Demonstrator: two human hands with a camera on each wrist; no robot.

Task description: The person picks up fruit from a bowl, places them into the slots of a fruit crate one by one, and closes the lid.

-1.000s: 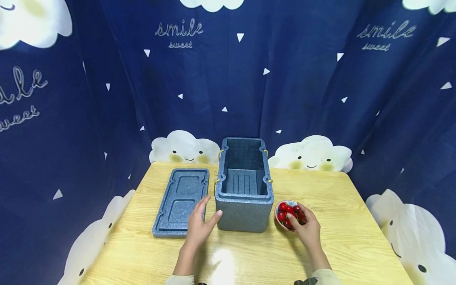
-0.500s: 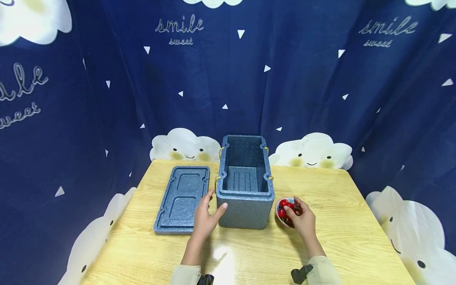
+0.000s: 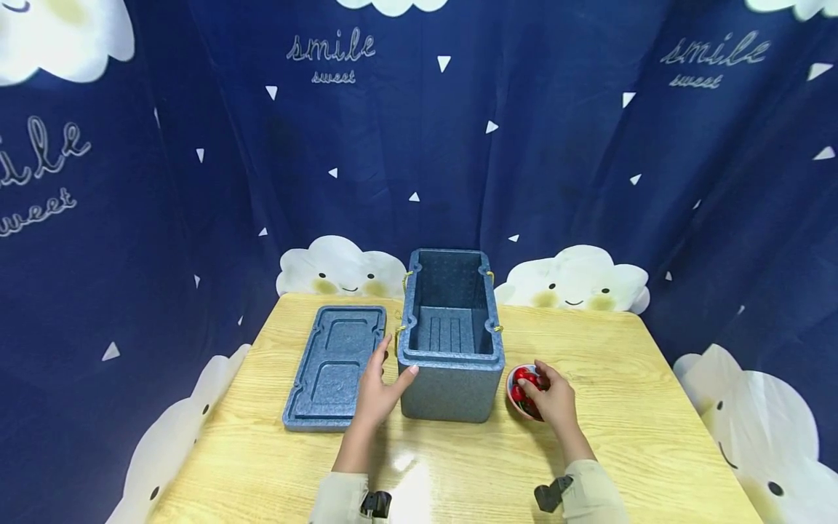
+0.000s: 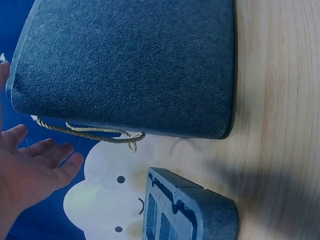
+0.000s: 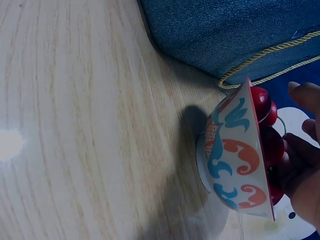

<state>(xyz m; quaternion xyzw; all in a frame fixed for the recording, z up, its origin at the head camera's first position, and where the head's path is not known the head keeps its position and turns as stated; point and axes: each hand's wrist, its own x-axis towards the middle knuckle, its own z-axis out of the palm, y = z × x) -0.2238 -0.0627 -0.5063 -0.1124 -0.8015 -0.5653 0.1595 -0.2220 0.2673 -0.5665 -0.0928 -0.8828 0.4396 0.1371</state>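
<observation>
Head view high, frontal; wrist views low, close, sharing box (image 3: 450, 342).

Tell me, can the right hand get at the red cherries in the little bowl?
Probably yes. The right hand is already over the bowl, fingers among the red cherries. The bowl is open on top, and the blue box beside it does not block the way.

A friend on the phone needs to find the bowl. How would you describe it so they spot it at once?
On the wooden table, look just right of the open blue foam box. The small bowl stands there under the right hand; alone it has orange and blue swirls outside and holds red cherries.
</observation>
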